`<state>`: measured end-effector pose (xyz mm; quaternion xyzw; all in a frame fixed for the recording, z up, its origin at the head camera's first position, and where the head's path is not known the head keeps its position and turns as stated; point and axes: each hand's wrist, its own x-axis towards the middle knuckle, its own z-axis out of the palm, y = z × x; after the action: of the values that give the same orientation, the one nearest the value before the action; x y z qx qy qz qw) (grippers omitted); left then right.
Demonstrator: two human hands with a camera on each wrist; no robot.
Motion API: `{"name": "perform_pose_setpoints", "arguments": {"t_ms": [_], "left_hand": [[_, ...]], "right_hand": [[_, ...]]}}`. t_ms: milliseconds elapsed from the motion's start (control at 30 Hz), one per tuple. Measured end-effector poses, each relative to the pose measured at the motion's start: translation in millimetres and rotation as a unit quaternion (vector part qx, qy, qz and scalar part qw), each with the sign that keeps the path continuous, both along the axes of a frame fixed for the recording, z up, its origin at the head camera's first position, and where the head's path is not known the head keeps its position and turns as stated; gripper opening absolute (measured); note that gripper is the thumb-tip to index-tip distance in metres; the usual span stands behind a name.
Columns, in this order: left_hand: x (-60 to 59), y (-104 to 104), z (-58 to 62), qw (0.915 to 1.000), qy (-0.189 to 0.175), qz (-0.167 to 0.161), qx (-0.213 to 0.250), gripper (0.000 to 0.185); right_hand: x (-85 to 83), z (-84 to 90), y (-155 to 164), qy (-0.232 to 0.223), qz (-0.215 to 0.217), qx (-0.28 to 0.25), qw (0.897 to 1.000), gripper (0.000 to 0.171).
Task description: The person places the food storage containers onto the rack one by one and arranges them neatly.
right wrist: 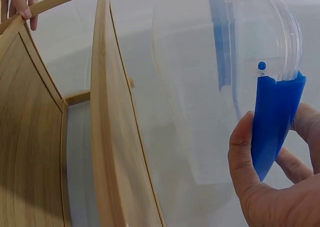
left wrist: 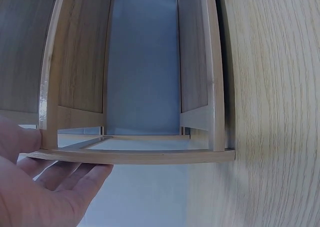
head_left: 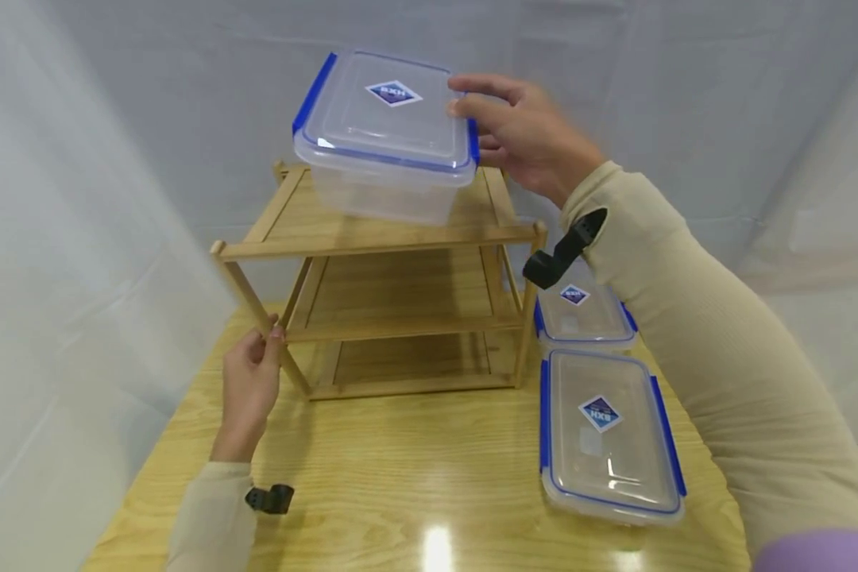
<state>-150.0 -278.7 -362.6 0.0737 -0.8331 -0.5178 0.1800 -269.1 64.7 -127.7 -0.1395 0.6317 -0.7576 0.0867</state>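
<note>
My right hand [head_left: 525, 135] holds a clear plastic food container [head_left: 389, 131] with a blue-edged lid by its right side, the fingers on the lid and the blue side clip [right wrist: 275, 124]. The container is raised over the top shelf of a three-shelf wooden rack [head_left: 400, 286]; the right wrist view shows a gap between its base and the board. Its walls are see-through, and nothing shows inside. At the rack's front left post, near the middle shelf, my left hand [head_left: 253, 373] grips the wood, thumb on one side and fingers [left wrist: 75, 179] behind.
To the right of the rack, two more lidded containers lie on the wooden table [head_left: 400, 477]: a near one [head_left: 611, 445] and a far one [head_left: 586, 318], partly hidden by the right arm. White sheeting [head_left: 100, 238] hangs behind and at both sides.
</note>
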Motion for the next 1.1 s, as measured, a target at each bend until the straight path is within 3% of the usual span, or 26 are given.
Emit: {"name": "perform_pose_setpoints", "arguments": {"t_ms": [533, 1100], "left_hand": [[4.9, -0.5, 0.1, 0.9999, 0.006, -0.004, -0.008, 0.052], [5.6, 3.4, 0.2, 0.9999, 0.009, -0.004, 0.004, 0.05]], "right_hand": [[-17.2, -5.4, -59.3, -0.053, 0.012, -0.007, 0.998, 0.039], [-25.8, -8.4, -84.4, -0.073, 0.014, 0.024, 0.997, 0.04]]}}
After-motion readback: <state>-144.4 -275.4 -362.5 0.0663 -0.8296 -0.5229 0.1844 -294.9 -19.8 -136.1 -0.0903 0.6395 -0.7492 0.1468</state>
